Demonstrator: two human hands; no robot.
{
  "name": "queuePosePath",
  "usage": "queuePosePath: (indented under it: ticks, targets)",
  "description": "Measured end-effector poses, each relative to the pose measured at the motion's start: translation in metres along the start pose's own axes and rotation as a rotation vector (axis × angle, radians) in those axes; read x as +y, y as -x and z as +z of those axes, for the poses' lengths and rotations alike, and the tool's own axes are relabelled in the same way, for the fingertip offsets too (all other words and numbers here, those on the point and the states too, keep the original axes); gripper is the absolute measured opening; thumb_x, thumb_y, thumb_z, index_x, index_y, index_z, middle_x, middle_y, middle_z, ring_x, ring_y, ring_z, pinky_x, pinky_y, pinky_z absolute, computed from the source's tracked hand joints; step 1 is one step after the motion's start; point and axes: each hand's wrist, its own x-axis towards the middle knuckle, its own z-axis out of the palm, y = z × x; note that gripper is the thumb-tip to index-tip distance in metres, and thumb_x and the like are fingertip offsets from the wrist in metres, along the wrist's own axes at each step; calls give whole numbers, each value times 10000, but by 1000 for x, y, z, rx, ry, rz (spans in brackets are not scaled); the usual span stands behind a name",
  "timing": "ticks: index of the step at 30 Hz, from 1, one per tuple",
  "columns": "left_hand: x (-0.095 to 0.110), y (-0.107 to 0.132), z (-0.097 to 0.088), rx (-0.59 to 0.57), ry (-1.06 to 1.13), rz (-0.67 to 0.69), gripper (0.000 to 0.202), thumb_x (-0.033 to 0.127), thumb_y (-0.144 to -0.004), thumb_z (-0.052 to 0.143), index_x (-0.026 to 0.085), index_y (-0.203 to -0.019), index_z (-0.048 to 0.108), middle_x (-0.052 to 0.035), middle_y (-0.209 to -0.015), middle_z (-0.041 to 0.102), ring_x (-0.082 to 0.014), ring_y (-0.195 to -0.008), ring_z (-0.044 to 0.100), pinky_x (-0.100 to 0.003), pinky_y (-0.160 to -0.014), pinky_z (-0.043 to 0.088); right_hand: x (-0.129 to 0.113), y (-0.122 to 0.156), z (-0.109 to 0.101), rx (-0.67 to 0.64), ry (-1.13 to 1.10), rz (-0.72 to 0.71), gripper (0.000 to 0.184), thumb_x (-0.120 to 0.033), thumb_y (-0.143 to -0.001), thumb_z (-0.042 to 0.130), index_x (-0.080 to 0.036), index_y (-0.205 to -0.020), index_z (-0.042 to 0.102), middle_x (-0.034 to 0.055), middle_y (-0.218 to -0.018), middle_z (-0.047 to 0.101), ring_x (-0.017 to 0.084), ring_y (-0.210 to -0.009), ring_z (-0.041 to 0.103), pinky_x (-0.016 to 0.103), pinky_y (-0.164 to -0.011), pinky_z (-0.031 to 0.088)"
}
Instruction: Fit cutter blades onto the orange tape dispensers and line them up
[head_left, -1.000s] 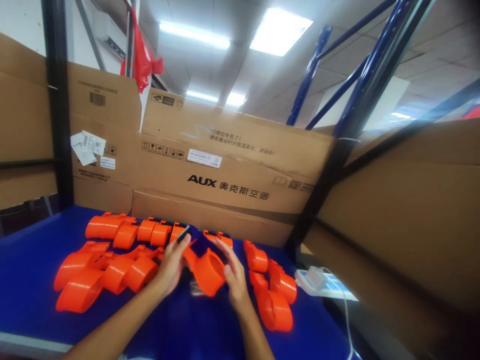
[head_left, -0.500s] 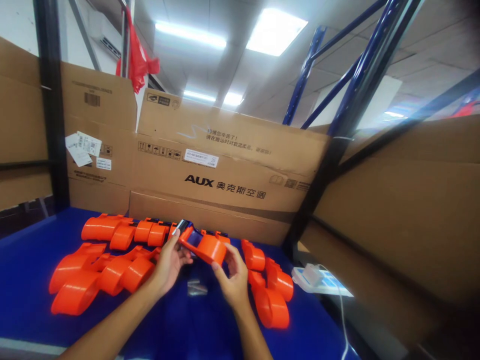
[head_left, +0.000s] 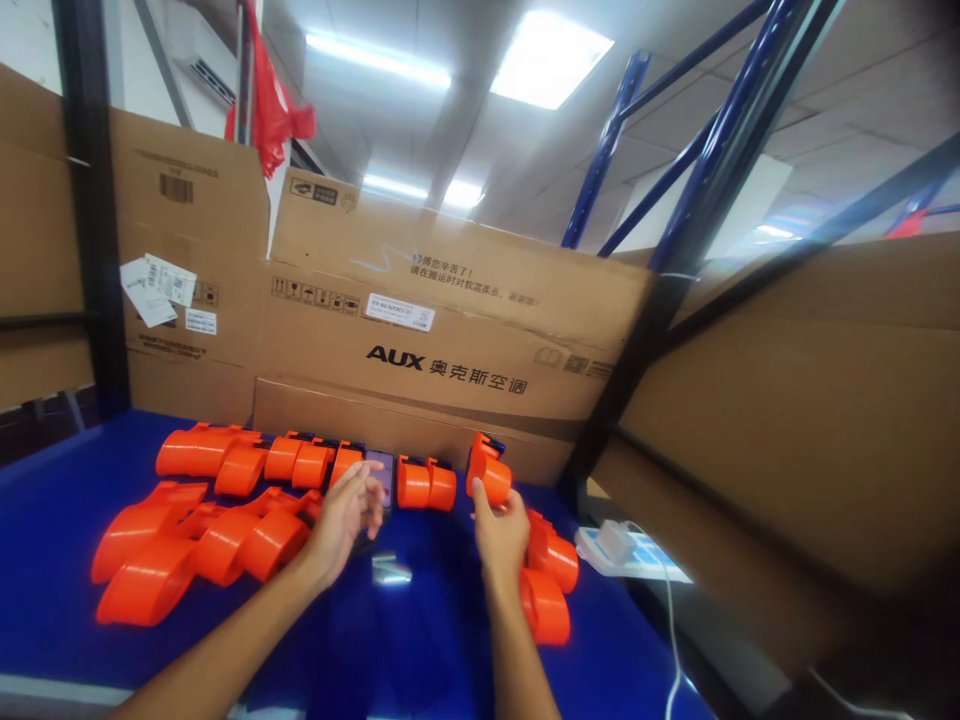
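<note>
My right hand (head_left: 501, 535) grips an orange tape dispenser (head_left: 491, 480) with a dark blue end, at the right back of the blue table (head_left: 435, 640). Thumb and fingers close on its round part. My left hand (head_left: 346, 525) holds nothing; its fingers are loosely bent and apart. Just behind the left fingers is a phone-like flat thing (head_left: 381, 475). Two orange dispensers (head_left: 426, 486) stand between the hands, farther back. More orange dispensers (head_left: 553, 555) lie by my right wrist, partly covered by it.
Several orange dispensers (head_left: 225, 545) lie in rows at the left. Small shiny strips (head_left: 391, 570) rest mid-table. A cardboard wall (head_left: 450, 330) closes the back. Dark rack posts (head_left: 622, 370) rise at the sides. A power strip (head_left: 626, 550) with a white cable is at the right.
My left hand has let go of the orange tape dispenser that both hands held. My right hand has moved right and holds an orange dispenser there. The phone-like thing now shows.
</note>
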Motion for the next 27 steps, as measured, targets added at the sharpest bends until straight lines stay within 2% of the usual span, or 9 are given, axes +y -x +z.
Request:
queuePosePath:
  ticks: [4, 10, 15, 18, 21, 23, 25, 27]
  targets:
    - [1, 1, 1, 2, -12, 3, 437, 511, -853, 611, 189, -1143, 556, 3, -749, 597, -116, -519, 544, -208, -430, 419, 8, -5, -3, -16, 289, -36, 483, -608, -766, 634, -171, -963, 690, 82, -805, 745, 266, -733, 692, 317, -649, 489]
    - [0, 3, 1, -27, -40, 22, 417, 499, -855, 607, 197, -1137, 555, 6, -740, 595, -119, -517, 539, -210, -430, 414, 16, -8, -3, -51, 552, -81, 541, -632, -818, 552, -161, -1042, 697, 143, -911, 748, 326, -878, 691, 350, -725, 473]
    - [0, 5, 1, -32, -52, 23, 406, 500, -867, 593, 204, -1141, 550, 7, -743, 592, -116, -520, 537, -208, -436, 408, 24, -10, -1, -87, 603, -181, 602, -530, -858, 507, -61, -1217, 626, 219, -1101, 697, 353, -1067, 632, 385, -858, 468]
    - [0, 5, 0, -26, -56, 20, 404, 497, -864, 598, 205, -1140, 551, 10, -740, 591, -113, -517, 536, -205, -436, 403, 24, -10, -1, -32, 561, -259, 568, -438, -880, 460, -53, -1281, 575, 223, -1186, 647, 339, -1122, 590, 399, -924, 449]
    - [-1, 4, 0, -17, -52, 10, 399, 487, -854, 610, 206, -1132, 553, 13, -733, 593, -111, -510, 535, -204, -434, 402, 17, -12, -7, 74, 522, -349, 506, -342, -886, 415, -86, -1298, 558, 204, -1243, 591, 310, -1125, 569, 397, -945, 436]
    - [0, 4, 0, -10, -49, 2, 395, 484, -853, 610, 207, -1129, 553, 14, -730, 597, -110, -506, 536, -203, -432, 400, 7, -16, -14, 90, 590, -386, 490, -306, -882, 411, -99, -1302, 558, 197, -1248, 580, 315, -1133, 547, 410, -957, 421]
    - [1, 5, 1, -6, -45, -5, 387, 473, -848, 618, 206, -1121, 556, 15, -728, 601, -108, -501, 536, -201, -430, 395, -6, -25, -23, 27, 753, -363, 497, -318, -882, 444, -129, -1331, 547, 190, -1261, 590, 339, -1145, 526, 435, -951, 415]
    - [2, 6, 3, -8, -39, -11, 375, 456, -840, 630, 204, -1109, 561, 15, -726, 605, -106, -499, 538, -200, -430, 392, -18, -37, -31, -107, 970, -265, 508, -373, -878, 499, -180, -1346, 546, 187, -1264, 610, 374, -1161, 519, 471, -917, 417]
